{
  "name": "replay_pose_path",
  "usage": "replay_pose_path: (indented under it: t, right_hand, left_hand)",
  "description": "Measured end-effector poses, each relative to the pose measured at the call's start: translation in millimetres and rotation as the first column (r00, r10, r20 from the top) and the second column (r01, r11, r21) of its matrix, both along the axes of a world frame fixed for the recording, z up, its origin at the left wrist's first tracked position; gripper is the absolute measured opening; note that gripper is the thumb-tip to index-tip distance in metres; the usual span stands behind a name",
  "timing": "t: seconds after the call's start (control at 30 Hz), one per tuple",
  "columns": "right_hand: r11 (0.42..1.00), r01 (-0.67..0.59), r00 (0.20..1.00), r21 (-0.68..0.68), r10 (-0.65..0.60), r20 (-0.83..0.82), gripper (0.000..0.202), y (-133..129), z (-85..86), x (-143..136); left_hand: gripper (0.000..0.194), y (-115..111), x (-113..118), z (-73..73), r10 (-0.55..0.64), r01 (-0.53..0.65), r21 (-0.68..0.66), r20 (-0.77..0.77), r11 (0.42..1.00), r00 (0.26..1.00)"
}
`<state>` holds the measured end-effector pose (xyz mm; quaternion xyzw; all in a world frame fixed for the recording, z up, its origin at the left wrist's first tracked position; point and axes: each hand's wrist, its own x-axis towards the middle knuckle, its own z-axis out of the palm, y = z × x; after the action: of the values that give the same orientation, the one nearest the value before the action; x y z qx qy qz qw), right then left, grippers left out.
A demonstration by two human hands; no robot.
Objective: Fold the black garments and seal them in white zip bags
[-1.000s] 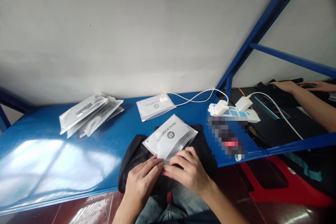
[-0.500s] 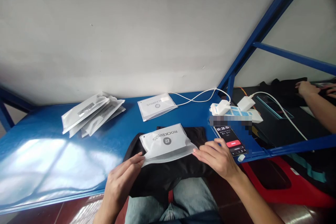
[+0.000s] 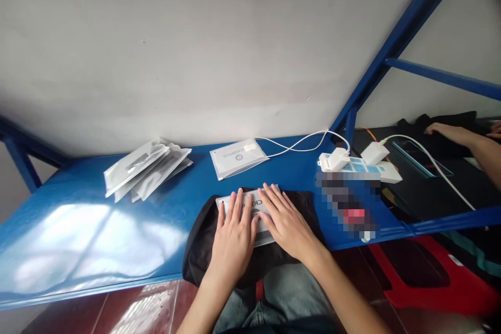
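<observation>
A white printed zip bag lies on black cloth at the front edge of the blue table. My left hand rests flat on the left part of this bag, fingers spread. On its right part lies my right hand, also flat with fingers extended. The two hands are side by side and hide much of the bag's print. Behind them, a second white printed bag lies on the table, with a white cable end on it.
Several white bags are piled at the back left. A power strip with white chargers and a blurred-out phone are at the right. Beyond the blue frame, another person's arm reaches over a black surface.
Both hands have left the bag's lower corners and moved inward onto its top, fingers now flat. The bag lies flatter on the cloth. The view has shifted slightly.
</observation>
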<state>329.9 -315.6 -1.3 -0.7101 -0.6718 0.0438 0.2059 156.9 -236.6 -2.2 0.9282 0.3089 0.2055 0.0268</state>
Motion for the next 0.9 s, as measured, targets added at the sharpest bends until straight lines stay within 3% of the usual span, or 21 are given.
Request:
replay_pose_path:
  t: [0.13, 0.4, 0.5, 0.6, 0.67, 0.7, 0.8, 0.9]
  right_hand:
    - [0.999, 0.002, 1.000, -0.032, -0.001, 0.018, 0.058, -2, -9.4, -1]
    - [0.999, -0.002, 0.999, -0.035, 0.003, 0.037, 0.058, -1, -11.4, 0]
    - [1.000, -0.001, 0.999, 0.002, 0.001, 0.051, 0.059, -4, -8.1, 2]
    - [0.986, 0.151, 0.986, 0.068, -0.155, 0.058, 0.056, -15, -2.3, 4]
    - [0.953, 0.291, 0.955, 0.082, -0.294, 0.034, 0.052, -22, 0.8, 5]
    - [0.940, 0.331, 0.943, 0.075, -0.333, 0.015, 0.051, -24, 1.9, 5]
    - [0.947, 0.315, 0.947, 0.060, -0.310, -0.083, 0.047, -22, 4.3, 6]
    - [0.950, 0.291, 0.931, 0.118, -0.252, -0.264, 0.043, -13, 6.4, 11]
  left_hand:
    - [0.055, -3, 3, -14.0, 0.024, -0.023, 0.018, -0.059, 1.000, 0.998]
    - [0.056, -3, 2, -17.0, 0.012, -0.013, -0.022, -0.030, 1.000, 0.999]
    - [0.053, 1, -7, -10.2, -0.006, 0.008, -0.029, 0.081, 1.000, 0.997]
    - [0.042, 8, -31, 0.9, 0.186, -0.169, -0.091, 0.234, 0.981, 0.954]
    - [0.040, 11, -45, 6.1, 0.319, -0.290, -0.156, 0.219, 0.944, 0.922]
    - [0.040, 12, -49, 7.7, 0.330, -0.302, -0.168, 0.178, 0.938, 0.927]
    - [0.038, 11, -47, 10.9, 0.230, -0.217, -0.129, 0.098, 0.968, 0.968]
    - [0.043, 11, -34, 16.8, 0.175, -0.148, -0.182, 0.140, 0.972, 0.975]
